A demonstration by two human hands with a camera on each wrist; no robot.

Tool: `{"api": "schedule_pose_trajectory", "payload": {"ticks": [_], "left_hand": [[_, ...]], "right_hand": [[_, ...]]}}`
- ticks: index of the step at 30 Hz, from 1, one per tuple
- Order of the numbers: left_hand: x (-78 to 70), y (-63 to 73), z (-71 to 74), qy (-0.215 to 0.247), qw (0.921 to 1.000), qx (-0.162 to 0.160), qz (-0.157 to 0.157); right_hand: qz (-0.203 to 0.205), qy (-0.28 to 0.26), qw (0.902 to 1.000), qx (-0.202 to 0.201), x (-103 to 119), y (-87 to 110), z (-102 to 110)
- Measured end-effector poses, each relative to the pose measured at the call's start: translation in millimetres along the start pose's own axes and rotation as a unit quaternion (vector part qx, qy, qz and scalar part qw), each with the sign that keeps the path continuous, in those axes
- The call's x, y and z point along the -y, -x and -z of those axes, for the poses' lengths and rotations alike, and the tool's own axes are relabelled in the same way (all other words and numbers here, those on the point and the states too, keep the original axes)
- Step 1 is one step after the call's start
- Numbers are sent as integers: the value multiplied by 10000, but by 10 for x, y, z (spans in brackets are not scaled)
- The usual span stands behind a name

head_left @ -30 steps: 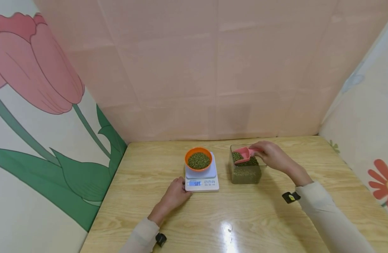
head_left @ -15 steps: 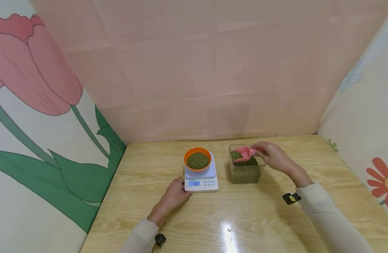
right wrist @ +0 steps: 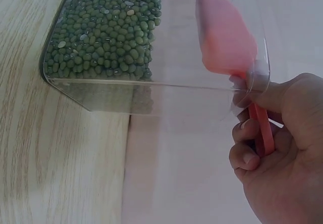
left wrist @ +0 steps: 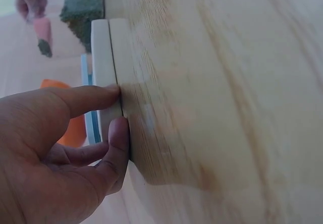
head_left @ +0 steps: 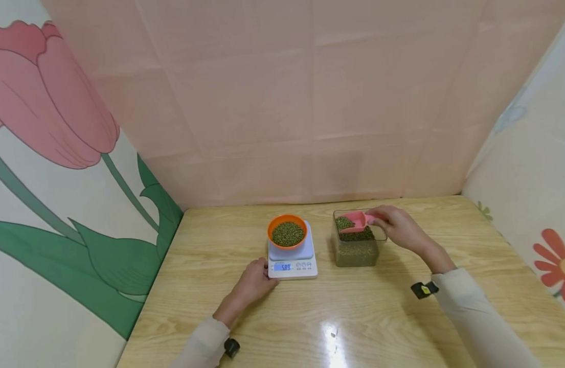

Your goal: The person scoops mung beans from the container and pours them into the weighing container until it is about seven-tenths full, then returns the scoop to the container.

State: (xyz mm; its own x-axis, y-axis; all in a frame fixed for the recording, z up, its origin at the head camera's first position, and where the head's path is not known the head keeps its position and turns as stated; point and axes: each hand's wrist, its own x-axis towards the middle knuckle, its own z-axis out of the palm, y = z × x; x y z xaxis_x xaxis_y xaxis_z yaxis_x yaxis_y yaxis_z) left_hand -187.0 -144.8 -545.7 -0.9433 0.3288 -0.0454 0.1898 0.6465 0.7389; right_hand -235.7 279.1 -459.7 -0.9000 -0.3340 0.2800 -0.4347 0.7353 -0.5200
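A white kitchen scale [head_left: 300, 274] stands on the table, its display reading what looks like 589. On its platform sits an orange bowl [head_left: 270, 228] of mung beans [head_left: 288, 234]. My left hand [head_left: 251, 282] holds the scale's front left corner; in the left wrist view the thumb and curled fingers [left wrist: 118, 133] touch its edges. To the right is a clear plastic box [head_left: 357, 259], partly filled with mung beans [right wrist: 106, 32]. My right hand [head_left: 397, 229] grips the handle of a pink scoop [head_left: 360, 220] over the box. Beans lie in the scoop's front.
The wooden table [head_left: 282, 322] meets a pink cloth backdrop [head_left: 245, 128] behind the scale. Walls with painted flowers stand at the left and right. A few small specks [head_left: 333, 335] lie near the table's front.
The scoop, with beans in it, has risen slightly within the box opening. The left hand, scale and bowl stay put; the head view has shifted a little.
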Motion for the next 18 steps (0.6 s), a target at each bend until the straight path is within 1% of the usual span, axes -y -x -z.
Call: {"api": "schedule_pose_trajectory", "payload": {"ticks": [5, 9, 18], "left_hand": [[9, -13, 2, -75, 10000, 32, -2], [3, -12, 6, -125, 9999, 57, 6], [-12, -17, 16, -188, 9997, 126, 22]], "right_hand": [[-125, -64, 9999, 2, 5, 18, 21], [-34, 5, 9999, -158, -9, 37, 16], [-81, -101, 9995, -294, -22, 64, 6]]}}
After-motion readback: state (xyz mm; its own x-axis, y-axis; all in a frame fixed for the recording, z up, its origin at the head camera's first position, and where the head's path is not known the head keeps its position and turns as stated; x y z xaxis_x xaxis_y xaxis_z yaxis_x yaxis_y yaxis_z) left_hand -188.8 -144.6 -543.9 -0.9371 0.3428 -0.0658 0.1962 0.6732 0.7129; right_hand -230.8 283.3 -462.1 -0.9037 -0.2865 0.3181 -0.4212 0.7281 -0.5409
